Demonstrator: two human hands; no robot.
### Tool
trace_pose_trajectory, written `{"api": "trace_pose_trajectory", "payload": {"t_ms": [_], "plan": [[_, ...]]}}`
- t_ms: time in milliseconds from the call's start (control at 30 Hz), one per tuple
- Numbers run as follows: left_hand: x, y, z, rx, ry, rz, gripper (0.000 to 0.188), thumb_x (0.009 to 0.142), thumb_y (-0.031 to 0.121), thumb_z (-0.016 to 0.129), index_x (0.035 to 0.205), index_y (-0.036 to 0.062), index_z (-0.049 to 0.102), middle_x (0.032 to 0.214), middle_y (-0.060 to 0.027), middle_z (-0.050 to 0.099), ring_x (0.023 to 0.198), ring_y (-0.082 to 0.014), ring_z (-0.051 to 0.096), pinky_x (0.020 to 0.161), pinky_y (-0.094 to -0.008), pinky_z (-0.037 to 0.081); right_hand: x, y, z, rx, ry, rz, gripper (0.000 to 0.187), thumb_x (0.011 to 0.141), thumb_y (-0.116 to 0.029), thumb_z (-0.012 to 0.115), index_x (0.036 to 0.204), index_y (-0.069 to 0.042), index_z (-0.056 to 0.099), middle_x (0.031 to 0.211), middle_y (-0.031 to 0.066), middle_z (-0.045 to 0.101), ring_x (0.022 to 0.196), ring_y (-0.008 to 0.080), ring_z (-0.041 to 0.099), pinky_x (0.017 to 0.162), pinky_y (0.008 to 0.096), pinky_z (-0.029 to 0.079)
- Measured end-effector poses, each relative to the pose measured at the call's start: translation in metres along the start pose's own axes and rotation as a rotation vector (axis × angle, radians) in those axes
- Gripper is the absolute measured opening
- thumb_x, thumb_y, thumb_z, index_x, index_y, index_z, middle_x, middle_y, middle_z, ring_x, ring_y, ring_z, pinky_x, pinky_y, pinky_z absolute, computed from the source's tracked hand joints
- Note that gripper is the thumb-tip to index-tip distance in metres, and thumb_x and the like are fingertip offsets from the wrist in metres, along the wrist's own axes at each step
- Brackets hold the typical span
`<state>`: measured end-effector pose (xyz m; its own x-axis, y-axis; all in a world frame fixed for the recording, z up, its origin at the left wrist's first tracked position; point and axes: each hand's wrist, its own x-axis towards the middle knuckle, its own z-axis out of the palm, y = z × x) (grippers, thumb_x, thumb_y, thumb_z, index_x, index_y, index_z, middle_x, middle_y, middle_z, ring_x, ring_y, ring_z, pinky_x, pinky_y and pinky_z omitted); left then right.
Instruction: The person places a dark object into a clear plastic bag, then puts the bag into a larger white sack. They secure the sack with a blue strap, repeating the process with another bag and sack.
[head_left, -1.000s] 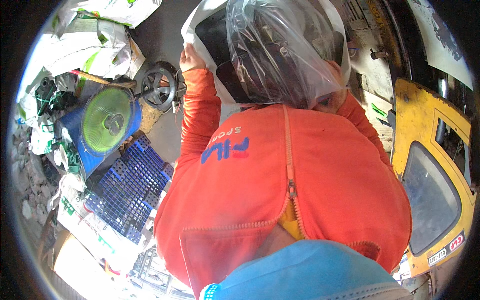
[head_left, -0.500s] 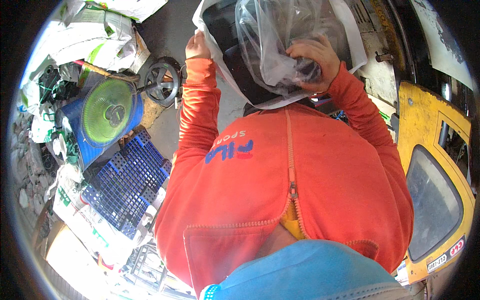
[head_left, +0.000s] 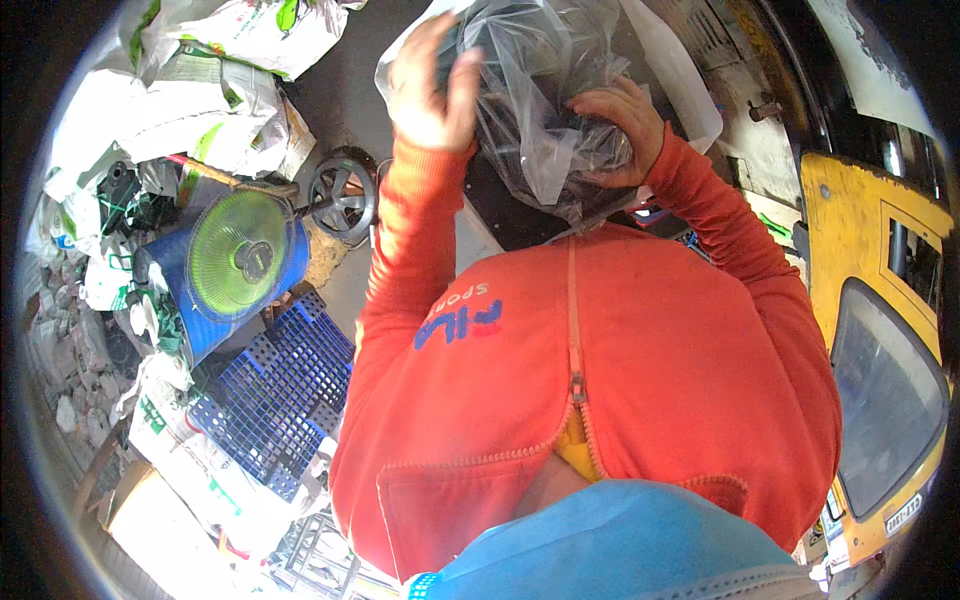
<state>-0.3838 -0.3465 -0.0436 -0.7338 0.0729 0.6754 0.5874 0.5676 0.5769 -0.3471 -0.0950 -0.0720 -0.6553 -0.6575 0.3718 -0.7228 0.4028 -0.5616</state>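
Observation:
A clear plastic bag (head_left: 545, 100) with dark contents lies inside a larger white-edged bag (head_left: 690, 85) in front of me. My right hand (head_left: 630, 130) is closed around a bunched, dark-looking part of the clear bag, fingers above and thumb below. Over the left side of the bags, my left hand (head_left: 435, 90) is raised and slightly blurred. Its fingers and thumb are apart, with nothing held between them. What exactly fills the clear bag cannot be made out through the folds.
To the left stand a green fan (head_left: 238, 256), a small black wheel (head_left: 343, 197) and a blue plastic pallet (head_left: 285, 380). White printed sacks (head_left: 215, 110) are piled at the far left. A yellow metal panel with a window (head_left: 875, 350) stands on the right.
My left hand has let go of the white bag's left edge and moved right and up over the clear bag. The right hand keeps its grip on the clear bag.

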Motion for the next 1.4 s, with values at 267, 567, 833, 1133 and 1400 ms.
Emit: {"api": "trace_pose_trajectory", "payload": {"t_ms": [267,567,833,1133,1400], "plan": [[0.003,-0.054,0.054,-0.306,-0.550,-0.030,0.043,0.079,0.032,0.052,0.114,0.0073,0.048,0.117,-0.0163,0.046,0.114,-0.0301,0.038,0.094,-0.0342,0.030,-0.030,-0.012,0.011,-0.156,0.125,0.221,0.083,0.046,-0.046,0.074,0.114,-0.014,0.039,0.115,0.0065,0.044,0.112,0.0255,0.039,0.094,0.0517,0.021],[0.001,-0.074,0.061,-0.035,-0.624,0.131,0.077,0.063,0.056,0.059,0.119,0.0083,0.039,0.123,-0.0091,0.043,0.119,-0.0228,0.035,0.098,-0.0410,0.018,-0.033,-0.011,0.007,-0.106,0.026,0.339,0.094,0.041,-0.043,0.076,0.121,-0.017,0.033,0.122,0.0081,0.037,0.118,0.0289,0.031,0.097,0.0536,0.016],[-0.012,-0.087,0.070,0.051,-0.617,0.166,0.089,0.052,0.053,0.070,0.121,0.0096,0.036,0.120,-0.0087,0.045,0.115,-0.0250,0.039,0.095,-0.0429,0.025,-0.080,-0.076,0.016,-0.572,0.604,0.666,0.094,0.046,-0.043,0.076,0.121,-0.007,0.032,0.123,0.0138,0.037,0.114,0.0314,0.034,0.095,0.0449,0.020],[-0.027,-0.149,0.082,-0.128,-0.882,-0.245,0.090,0.055,0.050,0.069,0.123,0.0056,0.031,0.119,-0.0177,0.044,0.113,-0.0299,0.040,0.092,-0.0447,0.029,-0.111,-0.078,0.052,-0.064,0.646,1.299,0.053,0.067,-0.015,0.064,0.107,-0.006,0.030,0.070,0.0095,0.050,0.056,0.0177,0.051,0.052,0.0294,0.043],[0.003,-0.025,-0.021,-0.002,-0.466,0.121,0.063,0.066,0.009,0.061,0.121,-0.0021,0.032,0.115,-0.0166,0.045,0.102,-0.0274,0.047,0.087,-0.0376,0.037,-0.116,-0.061,0.060,0.546,1.007,0.996,0.042,0.070,0.000,0.057,0.103,-0.006,0.032,0.079,0.0119,0.053,0.061,0.0149,0.053,0.049,0.0271,0.045]]}}
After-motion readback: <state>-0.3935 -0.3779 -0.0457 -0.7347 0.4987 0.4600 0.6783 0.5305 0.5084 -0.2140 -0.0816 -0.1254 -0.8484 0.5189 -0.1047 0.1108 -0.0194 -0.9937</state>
